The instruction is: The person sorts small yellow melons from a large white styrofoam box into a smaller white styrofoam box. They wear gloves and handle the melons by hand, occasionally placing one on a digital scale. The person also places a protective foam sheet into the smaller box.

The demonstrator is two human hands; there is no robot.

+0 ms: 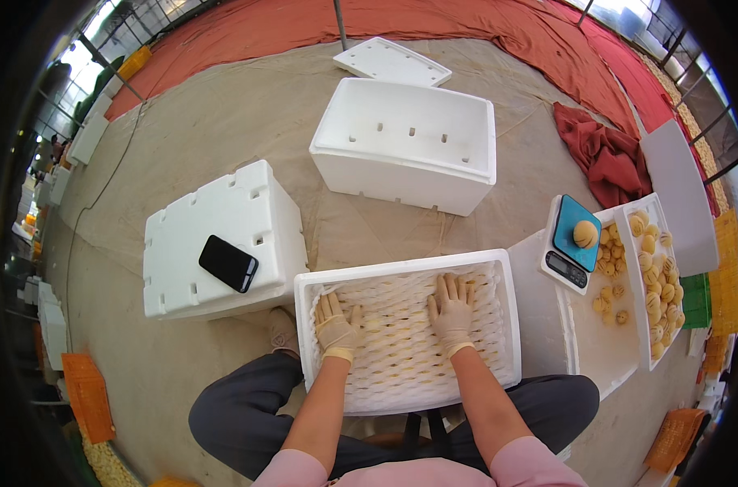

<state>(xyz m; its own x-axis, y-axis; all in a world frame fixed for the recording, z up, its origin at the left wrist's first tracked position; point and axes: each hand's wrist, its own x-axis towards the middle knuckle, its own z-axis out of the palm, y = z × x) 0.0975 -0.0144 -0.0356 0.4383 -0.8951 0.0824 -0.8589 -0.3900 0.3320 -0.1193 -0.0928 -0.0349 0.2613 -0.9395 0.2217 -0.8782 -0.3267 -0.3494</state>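
A white foam box [408, 405] stands before me between my knees. White foam netting [393, 329] covers its contents, and yellowish patches show through the slits. My left hand [337, 329], in a thin pale glove, rests palm down on the netting near the left wall. On the right part of the netting my right hand [453, 310] lies flat, gloved too, with its fingers spread. Neither hand grasps anything. What lies under the netting is mostly hidden.
An upturned foam box [223, 201] bears a smartphone [229, 263]. Ahead stand an uncovered foam box [405, 164] and a foam lid [393, 61]. At right, a kitchen scale [565, 271] carries one striped pepino melon [585, 234], beside a foam tray of pepino melons [655, 280].
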